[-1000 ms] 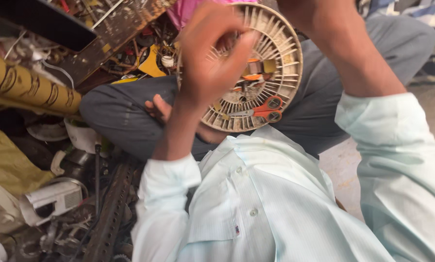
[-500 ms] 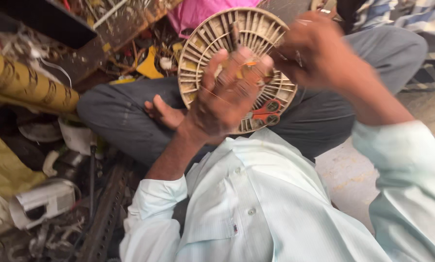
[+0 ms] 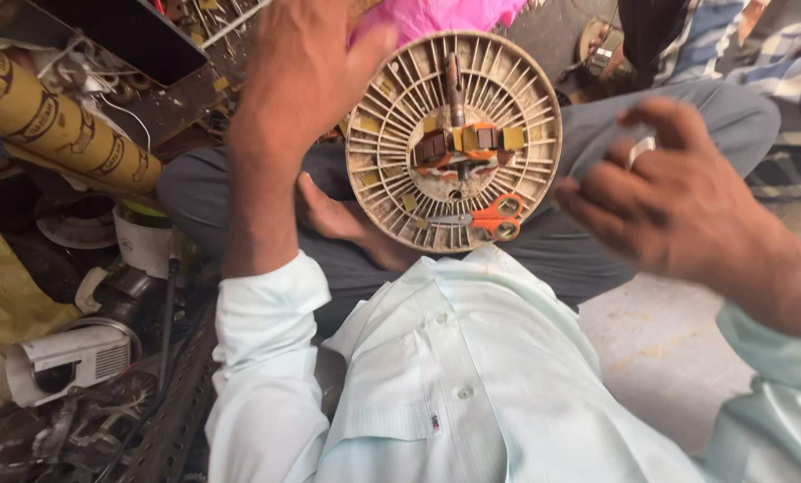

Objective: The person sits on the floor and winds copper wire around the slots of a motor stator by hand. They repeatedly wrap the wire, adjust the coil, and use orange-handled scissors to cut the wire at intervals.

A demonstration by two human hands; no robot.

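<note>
- Cluttered floor all around: scrap metal, wires and odd parts packed in at upper left, bare pale concrete floor [image 3: 660,358] at lower right.
- Sitting cross-legged in grey trousers and a pale shirt; bare foot [image 3: 342,215] tucked in on the lap.
- Resting on the lap, dead centre ahead: round slatted plastic disc [image 3: 454,141], cream and grimy, face up, tilted a little toward the camera.
- Lying on the disc: small orange-handled scissors [image 3: 483,217] near its lower rim, handles to the right; cluster of small brown and yellow blocks [image 3: 461,143] at the hub; rusty metal stub [image 3: 454,88] running from the hub up toward the far rim.
- Left hand [image 3: 307,72] raised above and left of the disc, palm down, fingers loosely spread, gripping nothing; thumb edge just beside the disc's upper-left rim, contact not clear.
- Right hand [image 3: 673,201] lifted to the right of the disc, fingers curled and relaxed, empty, apart from the rim; fingertips pointing back toward the scissors' side.
- Flanking the disc on both sides, then; left hand closer to the rim, right hand nearer the scissors.
- Off to the left: yellow cardboard tube [image 3: 56,125] lying slantwise, white cup-shaped container [image 3: 141,237] beside the knee, white boxy device [image 3: 65,358] low down.
- Up at top right: another person's checked sleeve [image 3: 785,76], not involved.
</note>
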